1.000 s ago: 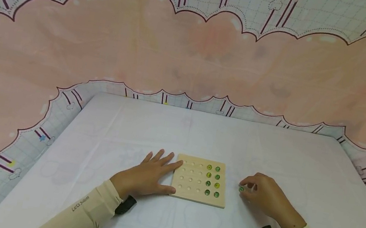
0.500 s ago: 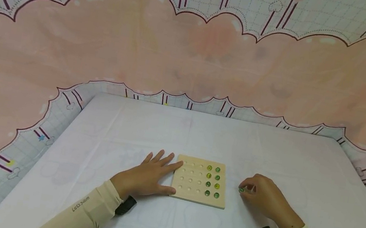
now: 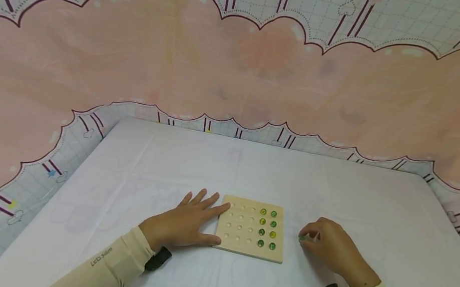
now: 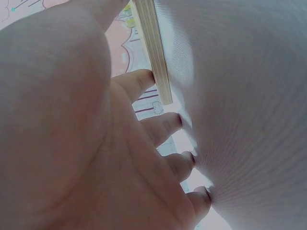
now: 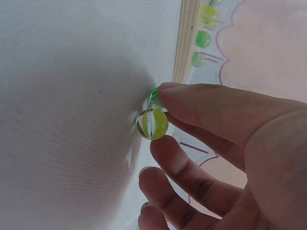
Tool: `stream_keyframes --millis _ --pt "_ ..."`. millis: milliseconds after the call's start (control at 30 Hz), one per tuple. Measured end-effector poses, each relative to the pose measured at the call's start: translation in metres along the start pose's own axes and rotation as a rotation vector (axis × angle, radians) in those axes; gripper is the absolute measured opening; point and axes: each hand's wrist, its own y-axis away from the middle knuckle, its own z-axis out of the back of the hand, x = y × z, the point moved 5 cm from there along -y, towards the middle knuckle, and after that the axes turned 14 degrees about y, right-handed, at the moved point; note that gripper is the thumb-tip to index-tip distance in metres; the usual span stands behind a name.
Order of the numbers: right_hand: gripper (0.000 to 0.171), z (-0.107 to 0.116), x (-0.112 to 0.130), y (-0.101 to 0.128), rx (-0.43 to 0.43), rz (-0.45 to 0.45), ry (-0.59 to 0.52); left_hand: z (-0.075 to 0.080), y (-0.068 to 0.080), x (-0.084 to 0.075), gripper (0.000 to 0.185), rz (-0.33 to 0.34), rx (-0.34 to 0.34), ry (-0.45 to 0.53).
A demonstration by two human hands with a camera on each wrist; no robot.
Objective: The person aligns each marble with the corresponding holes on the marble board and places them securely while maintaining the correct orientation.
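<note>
A square wooden board (image 3: 235, 247) with rows of small round dimples lies on the table, its two right-hand columns filled with yellow and green glass marbles (image 3: 262, 232). My left hand (image 3: 180, 224) rests with spread fingers at the board's left side, index finger and thumb touching its edge. To the right of the board, my right hand (image 3: 333, 247) holds marbles low at the tabletop. In the right wrist view a green marble (image 5: 155, 97) sits at the thumb tip, partly hidden, and a yellow-streaked clear marble (image 5: 152, 123) lies between thumb and middle finger.
A white cloth (image 3: 209, 160) covers the table. Behind it and along the sides hangs a peach curtain (image 3: 241, 74) with scalloped borders. Each wrist carries a black strap-on camera, such as the left one (image 3: 158, 258).
My right hand has shifted very slightly left, and less of the green marble shows at its fingertips. The left hand and the board keep their places.
</note>
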Motion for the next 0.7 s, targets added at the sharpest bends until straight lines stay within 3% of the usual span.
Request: stream_keyframes --millis 700 --pt "0.012 0.011 0.017 0.001 -0.032 0.030 -0.004 0.002 0.002 -0.003 0.085 0.004 0.005 0.007"
